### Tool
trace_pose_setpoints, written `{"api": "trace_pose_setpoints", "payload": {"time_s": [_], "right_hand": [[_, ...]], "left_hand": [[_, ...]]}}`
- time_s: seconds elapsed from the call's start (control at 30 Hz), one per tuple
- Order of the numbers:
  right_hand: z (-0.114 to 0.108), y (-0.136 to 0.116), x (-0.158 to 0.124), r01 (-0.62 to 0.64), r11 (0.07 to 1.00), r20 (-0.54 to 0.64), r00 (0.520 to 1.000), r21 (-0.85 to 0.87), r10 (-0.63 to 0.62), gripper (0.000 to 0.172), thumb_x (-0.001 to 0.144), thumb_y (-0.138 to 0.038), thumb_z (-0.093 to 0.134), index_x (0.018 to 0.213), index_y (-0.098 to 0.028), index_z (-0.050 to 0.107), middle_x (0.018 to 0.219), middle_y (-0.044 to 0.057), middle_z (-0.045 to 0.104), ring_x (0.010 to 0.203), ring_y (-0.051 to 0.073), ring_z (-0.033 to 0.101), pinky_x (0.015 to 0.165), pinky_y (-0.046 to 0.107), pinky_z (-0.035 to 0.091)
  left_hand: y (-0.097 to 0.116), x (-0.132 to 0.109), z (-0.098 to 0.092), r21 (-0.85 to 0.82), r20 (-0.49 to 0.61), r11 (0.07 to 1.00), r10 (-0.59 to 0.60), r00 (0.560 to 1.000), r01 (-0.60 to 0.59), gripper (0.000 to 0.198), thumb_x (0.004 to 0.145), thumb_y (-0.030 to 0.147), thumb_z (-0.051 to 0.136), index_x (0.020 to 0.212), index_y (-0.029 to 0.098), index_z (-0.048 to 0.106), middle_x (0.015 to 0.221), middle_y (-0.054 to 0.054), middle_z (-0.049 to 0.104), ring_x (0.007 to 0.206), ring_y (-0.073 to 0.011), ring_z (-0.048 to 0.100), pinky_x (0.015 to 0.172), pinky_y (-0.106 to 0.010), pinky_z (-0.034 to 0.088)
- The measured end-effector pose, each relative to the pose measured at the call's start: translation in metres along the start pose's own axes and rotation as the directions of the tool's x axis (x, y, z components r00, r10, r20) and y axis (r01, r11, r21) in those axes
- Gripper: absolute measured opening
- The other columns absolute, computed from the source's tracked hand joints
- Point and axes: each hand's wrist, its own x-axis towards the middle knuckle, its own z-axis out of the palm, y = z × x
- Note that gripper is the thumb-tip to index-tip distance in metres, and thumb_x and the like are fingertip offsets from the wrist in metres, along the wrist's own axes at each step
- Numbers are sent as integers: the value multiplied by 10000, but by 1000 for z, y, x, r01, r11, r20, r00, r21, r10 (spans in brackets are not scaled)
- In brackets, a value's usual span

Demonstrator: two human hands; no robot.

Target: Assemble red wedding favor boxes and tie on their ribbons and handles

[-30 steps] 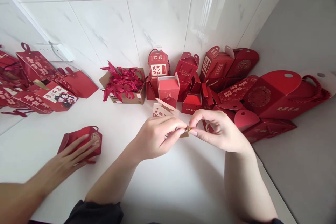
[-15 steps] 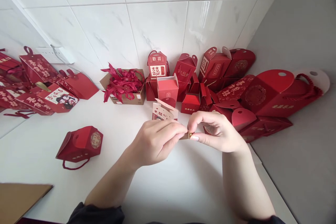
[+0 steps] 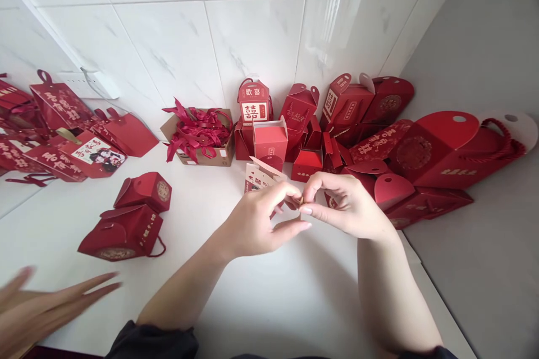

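Note:
My right hand (image 3: 343, 205) pinches a small gold-coloured piece (image 3: 301, 201) between thumb and forefinger. What kind of thing it is cannot be made out, as the fingertips cover most of it. My left hand (image 3: 261, 221) is just beside it, the bent forefinger at the piece and the thumb stretched away below. Behind both hands stands an open pale-and-red printed carton (image 3: 257, 175), its lower part hidden by my left hand. Further back is a red gift box (image 3: 270, 137) with its top open.
Red gift boxes (image 3: 379, 146) crowd the right side, and more red boxes (image 3: 101, 151) lie at the left. A cardboard box (image 3: 210, 157) holds dark red ribbons (image 3: 200, 129). Two red boxes (image 3: 126, 230) stand at the left front, near another person's blurred hand (image 3: 46, 305).
My left thumb has come away from the gold piece, which is slightly higher. At the left, a second red box has appeared and another person's hand has come into view; the brown cardboard is gone.

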Motion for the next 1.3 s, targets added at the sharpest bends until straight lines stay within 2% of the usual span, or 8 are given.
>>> {"api": "trace_pose_setpoints", "payload": {"time_s": [0.4,0.67,0.83,0.97,1.07,1.13,1.23,1.3], "right_hand": [[2,1,4,-41,994,-2,999,-97,41,156,862,-303,647,788,-187,572,749,16,620,660,123,547,581,242,442],[0,14,10,-104,995,-164,981,3,103,192,865,-369,650,861,-178,666,802,40,673,699,142,607,633,268,495],[12,31,19,-138,989,-237,960,54,147,279,802,-413,712,960,-183,717,934,64,731,805,185,659,737,308,523],[13,33,19,-147,986,-269,956,-81,121,265,830,-432,671,875,-176,722,856,53,732,766,183,649,714,296,498],[6,36,18,-180,976,-358,925,-123,125,295,846,-453,637,833,-167,707,797,51,718,726,177,633,681,282,480],[3,42,20,-222,963,-434,890,-150,138,316,859,-469,610,817,-168,698,763,46,710,694,169,616,669,277,466],[2,57,24,-300,927,-466,869,-224,169,342,871,-477,577,783,-168,697,704,36,694,602,150,567,613,270,433],[4,64,27,-331,901,-440,879,-280,186,339,866,-466,578,780,-165,708,685,36,690,558,145,536,571,270,404]], "left_hand": [[-14,7,-10,-185,-189,959,-248,950,213,138,879,281,605,862,162,671,810,-36,702,680,-129,656,643,-243,558],[-42,18,-33,-414,-338,852,-471,815,321,245,784,392,710,841,155,689,744,-34,683,636,-131,648,529,-213,526],[-40,30,-13,-439,-268,864,-389,881,248,249,781,406,711,792,157,696,801,-43,668,703,-140,639,571,-235,521],[-32,35,2,-315,-221,930,-264,939,188,257,839,413,645,925,176,691,933,-65,645,798,-157,645,623,-257,523],[-37,32,5,9,-341,968,-233,911,251,463,802,452,673,1194,224,584,1159,-99,587,1031,-226,612,793,-331,527],[-45,26,5,224,-362,901,-276,890,371,657,735,480,725,1302,238,499,1332,-141,480,1182,-306,538,901,-412,489],[-58,17,5,357,-234,795,-432,871,491,701,719,441,728,1337,243,463,1473,-174,313,1214,-371,517,876,-453,494],[-64,12,0,339,-106,816,-461,881,468,576,743,325,686,1283,254,500,1460,-149,335,1146,-332,574,825,-420,524]]}}
